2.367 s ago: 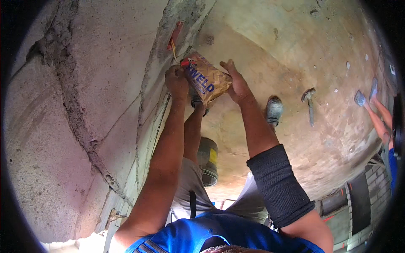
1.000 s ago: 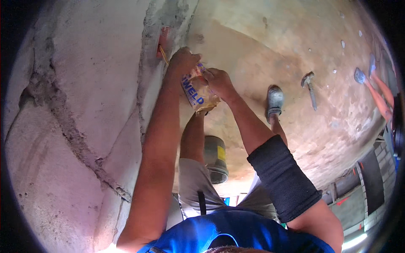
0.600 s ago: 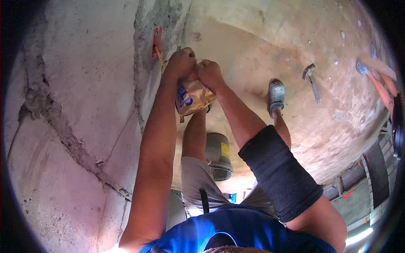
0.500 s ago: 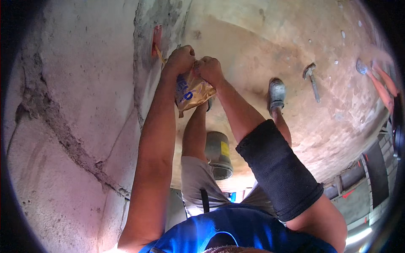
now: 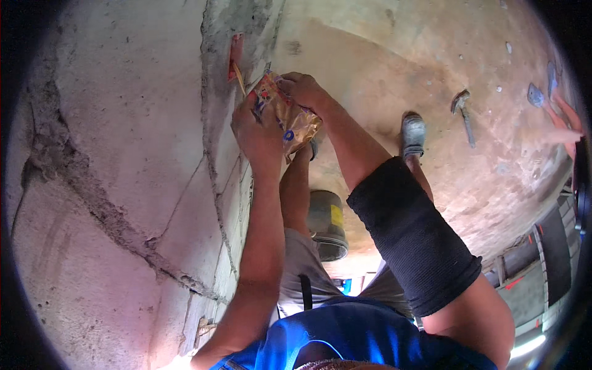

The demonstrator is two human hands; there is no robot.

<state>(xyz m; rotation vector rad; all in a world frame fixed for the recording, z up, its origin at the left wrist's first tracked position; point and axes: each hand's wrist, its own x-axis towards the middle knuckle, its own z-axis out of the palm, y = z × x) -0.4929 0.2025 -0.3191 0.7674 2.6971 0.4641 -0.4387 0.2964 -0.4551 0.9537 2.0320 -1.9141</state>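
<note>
A crinkled golden plastic packet is held up against the rough grey concrete wall, pinched at its top by the fingers of the left hand and the right hand, and is probably best gripped close together for control.

The left hand covers the near side of the crinkled packet, and the right hand hides its top edge, so its opening cannot be seen. The bucket is partly hidden behind the left forearm. At the right rim, another person's hand is cut off and smeared. The orange strip in the wall groove is too small to identify.
</note>
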